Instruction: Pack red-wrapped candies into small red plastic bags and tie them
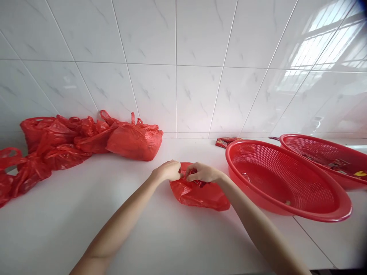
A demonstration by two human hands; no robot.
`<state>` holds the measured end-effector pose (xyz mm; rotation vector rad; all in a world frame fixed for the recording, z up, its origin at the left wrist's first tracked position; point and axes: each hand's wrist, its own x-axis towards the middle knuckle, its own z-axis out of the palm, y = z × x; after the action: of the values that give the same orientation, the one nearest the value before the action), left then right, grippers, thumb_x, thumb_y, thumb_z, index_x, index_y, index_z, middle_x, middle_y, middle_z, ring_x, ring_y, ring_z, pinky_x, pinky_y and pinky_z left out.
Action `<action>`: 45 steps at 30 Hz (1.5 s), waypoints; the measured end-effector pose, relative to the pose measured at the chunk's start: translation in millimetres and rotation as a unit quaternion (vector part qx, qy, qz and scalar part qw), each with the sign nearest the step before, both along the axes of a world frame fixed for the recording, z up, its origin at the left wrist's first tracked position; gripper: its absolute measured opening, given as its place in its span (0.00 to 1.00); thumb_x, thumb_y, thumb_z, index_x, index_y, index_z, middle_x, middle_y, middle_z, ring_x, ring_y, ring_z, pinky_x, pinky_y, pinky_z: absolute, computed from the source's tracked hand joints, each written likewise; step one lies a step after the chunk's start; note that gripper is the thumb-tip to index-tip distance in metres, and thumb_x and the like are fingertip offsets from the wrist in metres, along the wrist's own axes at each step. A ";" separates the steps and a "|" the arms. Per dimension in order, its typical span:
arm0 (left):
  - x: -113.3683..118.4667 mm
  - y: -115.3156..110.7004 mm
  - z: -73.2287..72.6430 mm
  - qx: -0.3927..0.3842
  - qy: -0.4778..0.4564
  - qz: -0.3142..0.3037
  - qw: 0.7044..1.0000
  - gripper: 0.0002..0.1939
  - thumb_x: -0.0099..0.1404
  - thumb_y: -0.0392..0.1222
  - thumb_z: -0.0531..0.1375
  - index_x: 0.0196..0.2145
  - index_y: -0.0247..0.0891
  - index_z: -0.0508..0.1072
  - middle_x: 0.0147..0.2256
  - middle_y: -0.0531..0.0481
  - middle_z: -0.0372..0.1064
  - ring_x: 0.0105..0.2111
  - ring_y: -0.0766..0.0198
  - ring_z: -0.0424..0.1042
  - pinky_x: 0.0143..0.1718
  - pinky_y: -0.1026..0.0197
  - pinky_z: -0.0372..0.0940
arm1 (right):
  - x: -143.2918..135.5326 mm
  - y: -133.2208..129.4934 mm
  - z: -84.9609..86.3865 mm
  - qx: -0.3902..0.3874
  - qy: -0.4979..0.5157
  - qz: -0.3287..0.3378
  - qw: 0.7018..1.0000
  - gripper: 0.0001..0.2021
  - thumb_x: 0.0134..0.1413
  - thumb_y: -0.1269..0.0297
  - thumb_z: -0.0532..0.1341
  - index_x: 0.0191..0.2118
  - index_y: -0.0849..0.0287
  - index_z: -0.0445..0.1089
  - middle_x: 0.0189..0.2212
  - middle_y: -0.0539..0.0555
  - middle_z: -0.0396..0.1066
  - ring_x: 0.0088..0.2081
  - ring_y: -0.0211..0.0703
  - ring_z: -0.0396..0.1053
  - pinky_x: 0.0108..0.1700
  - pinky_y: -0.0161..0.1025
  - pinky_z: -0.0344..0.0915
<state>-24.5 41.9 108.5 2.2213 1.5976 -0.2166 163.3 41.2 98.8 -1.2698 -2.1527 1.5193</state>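
A red plastic bag (205,196) lies on the white counter in front of me, with some dark red shiny packets (202,183) showing at its opening. My left hand (169,170) is closed on the bag's upper left edge. Close beside it, my right hand (204,172) has its fingers bent together on the bag near the opening, above the packets. The two hands are almost touching. The bag's lower part rests flat on the counter.
Several filled red bags (134,141) stand along the wall at the left. To the right are a large red basket (266,172) with a few small items and a second red basket (344,152) holding packets. Red packets (226,142) lie by the tiled wall.
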 end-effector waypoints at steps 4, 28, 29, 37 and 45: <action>0.4 3.9 -5.8 -0.001 0.005 0.018 1.000 0.16 0.58 0.54 0.55 0.22 0.40 0.68 0.28 0.44 0.69 0.25 0.56 0.69 0.23 0.58 0.57 | 11.9 13.7 -22.1 -0.026 -0.064 -0.002 0.998 0.06 0.45 0.65 0.61 0.31 0.59 0.72 0.19 0.46 0.64 0.19 0.33 0.60 0.20 0.30 0.53; -3.4 -15.1 25.5 0.071 -0.040 -0.096 0.992 0.12 0.53 0.40 0.60 0.36 0.45 0.79 0.36 0.49 0.76 0.38 0.54 0.73 0.39 0.58 0.65 | 36.9 24.8 -25.5 -0.017 0.038 -0.075 0.996 0.12 0.51 0.56 0.63 0.37 0.58 0.74 0.19 0.46 0.66 0.18 0.31 0.58 0.18 0.30 0.52; -1.8 -14.6 21.9 0.044 0.004 -0.097 0.994 0.11 0.50 0.39 0.62 0.33 0.44 0.78 0.33 0.49 0.75 0.38 0.52 0.73 0.40 0.56 0.65 | 37.1 24.8 -27.0 -0.021 0.069 -0.096 0.993 0.11 0.50 0.57 0.64 0.37 0.58 0.74 0.19 0.46 0.66 0.18 0.31 0.59 0.18 0.30 0.53; 14.7 -21.0 7.4 -0.035 0.059 -0.138 0.988 0.17 0.40 0.44 0.69 0.27 0.39 0.68 0.32 0.49 0.68 0.39 0.50 0.69 0.56 0.35 0.54 | 29.9 18.4 -38.9 0.001 0.163 -0.191 0.968 0.15 0.52 0.50 0.64 0.35 0.58 0.69 0.23 0.49 0.70 0.20 0.33 0.64 0.19 0.30 0.59; 10.0 -21.8 12.5 -0.027 0.054 -0.135 0.989 0.20 0.43 0.50 0.69 0.21 0.38 0.63 0.28 0.51 0.66 0.38 0.53 0.70 0.62 0.34 0.42 | 21.4 12.5 -32.7 0.011 0.141 -0.202 0.969 0.21 0.53 0.43 0.63 0.38 0.58 0.71 0.31 0.54 0.75 0.23 0.35 0.66 0.21 0.32 0.62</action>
<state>-14.5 20.0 121.0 2.4148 1.3202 -0.4580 184.7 53.7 66.1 -1.2939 -1.6120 1.3985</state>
